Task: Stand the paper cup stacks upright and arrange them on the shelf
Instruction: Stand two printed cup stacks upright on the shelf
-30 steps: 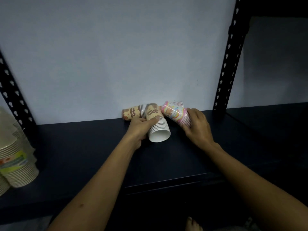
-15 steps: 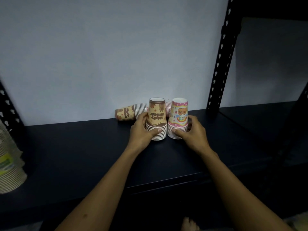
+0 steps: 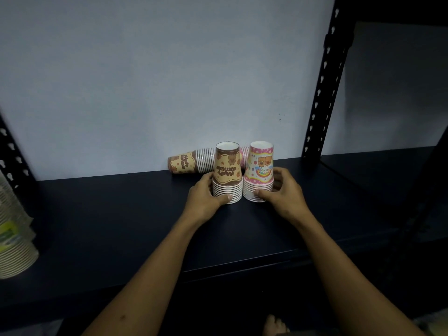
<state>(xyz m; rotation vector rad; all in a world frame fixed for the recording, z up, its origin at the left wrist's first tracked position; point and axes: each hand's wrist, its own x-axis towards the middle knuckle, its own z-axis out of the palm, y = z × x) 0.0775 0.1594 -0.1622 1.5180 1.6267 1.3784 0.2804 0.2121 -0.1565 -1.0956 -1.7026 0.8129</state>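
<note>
Little has shifted since half a second ago: both stacks stood mouth-down then and stand so now, hands in the same places; a second back they lay tipped on their sides.

Brown cup stack point(image 3: 227, 172): upright, rims down, mid-shelf near the back wall. Print reads "HAPPY BIRTHDAY", upside down, with a bear figure above it. Left hand point(image 3: 206, 198) grips its lower rims, thumb across the front, fingers curled round the far side.

Pink cup stack point(image 3: 259, 170): upright, rims down, just beside the brown one, the two touching or nearly so at the base. Dotted pink band, cartoon animal, rainbow lettering inverted, only partly legible. Right hand point(image 3: 283, 194) grips its base, thumb on the front rims, fingers wrapped round the right side.

Lying cup stack point(image 3: 190, 162): on its side behind the brown one, against the wall, "HAPPY" legible. Another pink stack lies behind the two standing ones, mostly hidden.

Dark shelf point(image 3: 121, 226) bears all of them. Pale cup stack point(image 3: 13, 243) with a green label sits at the far left edge; writing blurred. Perforated black upright point(image 3: 323, 93) stands to the right.
</note>
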